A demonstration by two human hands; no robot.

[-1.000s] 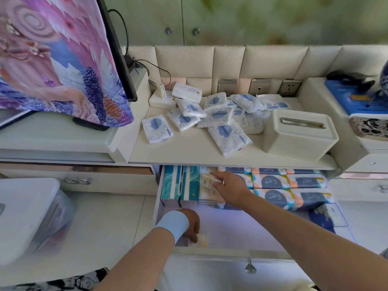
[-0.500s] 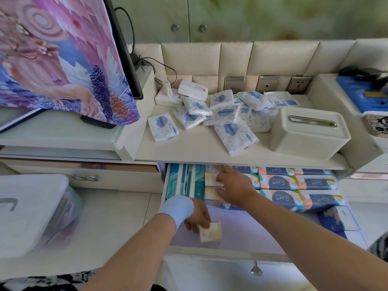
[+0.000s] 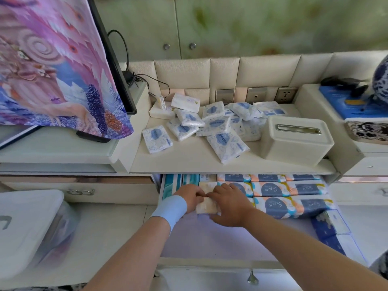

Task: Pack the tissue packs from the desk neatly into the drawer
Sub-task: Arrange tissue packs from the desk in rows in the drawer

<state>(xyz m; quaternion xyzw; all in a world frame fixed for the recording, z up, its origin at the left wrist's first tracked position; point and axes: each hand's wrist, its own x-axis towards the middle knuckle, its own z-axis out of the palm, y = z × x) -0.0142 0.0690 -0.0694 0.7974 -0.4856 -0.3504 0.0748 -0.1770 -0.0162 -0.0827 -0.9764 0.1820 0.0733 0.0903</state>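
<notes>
Your desk (image 3: pixel 189 162) carried a loose heap of blue-printed tissue packs (image 3: pixel 212 127). In the open drawer (image 3: pixel 220 263) below, at its far left beside the teal packs (image 3: pixel 180 183), your left hand (image 3: pixel 190 198) and right hand (image 3: pixel 228 206) both gripped a cream tissue pack (image 3: pixel 206 206).

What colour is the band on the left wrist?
The wristband is light blue, clearest in the head view.
</notes>
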